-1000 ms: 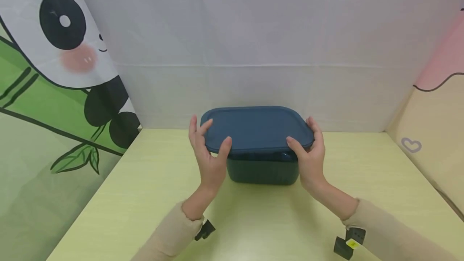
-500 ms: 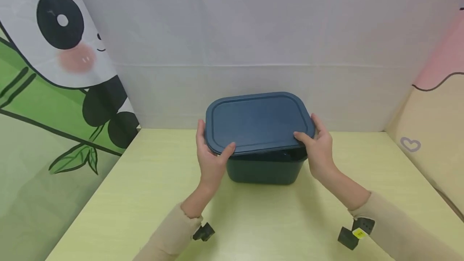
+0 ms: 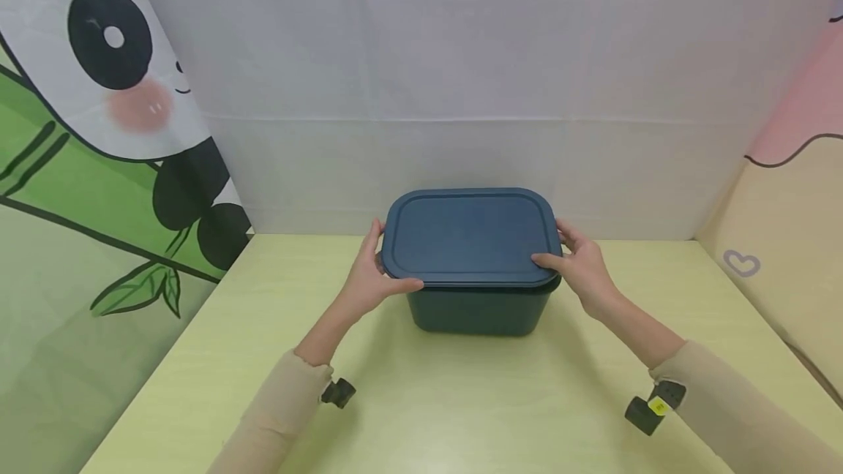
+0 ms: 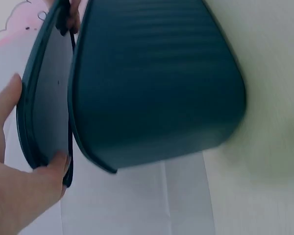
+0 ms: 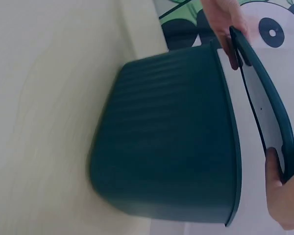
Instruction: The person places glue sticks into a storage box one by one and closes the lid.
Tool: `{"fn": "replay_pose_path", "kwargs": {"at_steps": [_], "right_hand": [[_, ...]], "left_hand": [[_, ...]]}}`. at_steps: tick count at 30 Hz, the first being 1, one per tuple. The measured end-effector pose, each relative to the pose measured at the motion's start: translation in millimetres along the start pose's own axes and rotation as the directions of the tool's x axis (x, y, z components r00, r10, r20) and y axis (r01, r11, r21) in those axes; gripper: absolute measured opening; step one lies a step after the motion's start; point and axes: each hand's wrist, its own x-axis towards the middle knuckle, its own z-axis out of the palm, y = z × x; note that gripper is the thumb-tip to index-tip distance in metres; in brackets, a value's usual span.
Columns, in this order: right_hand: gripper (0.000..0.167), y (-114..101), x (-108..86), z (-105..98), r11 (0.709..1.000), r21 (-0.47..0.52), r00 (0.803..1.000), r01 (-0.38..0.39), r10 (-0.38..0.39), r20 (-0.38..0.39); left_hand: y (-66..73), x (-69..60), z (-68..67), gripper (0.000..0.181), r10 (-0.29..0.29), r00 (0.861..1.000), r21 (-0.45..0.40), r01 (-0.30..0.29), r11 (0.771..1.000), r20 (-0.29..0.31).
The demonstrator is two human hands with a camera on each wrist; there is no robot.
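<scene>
A dark blue-green rectangular lid (image 3: 470,236) is held over a matching deep plastic box (image 3: 481,311), which stands on the table near the back wall. My left hand (image 3: 375,276) grips the lid at its left end, the thumb along the front left corner. At the right end my right hand (image 3: 582,265) holds it, with the thumb on top and the fingers at the side edge. Both wrist views show a gap between the lid (image 4: 32,103) and the rim of the box (image 5: 176,137). What the box contains is hidden.
The pale yellow tabletop (image 3: 461,401) extends in front and to both sides. A white cloth wall (image 3: 461,57) rises close behind the box. Printed panels stand on the left (image 3: 151,189) and right (image 3: 784,240).
The lid was tilted higher half a second ago; it has come down and lies more level and squarely over the box. Both hands have moved with it, shifting rightward since the first frame.
</scene>
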Motion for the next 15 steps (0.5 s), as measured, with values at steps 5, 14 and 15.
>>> {"fn": "replay_pose_path", "kwargs": {"at_steps": [5,14,15], "right_hand": [[0.08,2,6.0,-1,0.993,-0.093,0.995,0.077,-0.071,0.069],[0.103,19,12.6,-8,0.973,-0.147,0.959,0.179,-0.139,0.246],[0.105,21,12.9,-9,0.968,-0.165,0.958,0.187,-0.142,0.249]], "left_hand": [[-1.7,4.2,-14.7,0.118,-0.034,0.996,0.027,0.032,0.999,0.084],[-5.4,7.8,-18.0,0.11,-0.05,0.995,0.129,0.037,0.991,0.092],[-6.8,8.5,-17.4,0.109,-0.038,0.995,0.145,0.025,0.989,0.092]]}}
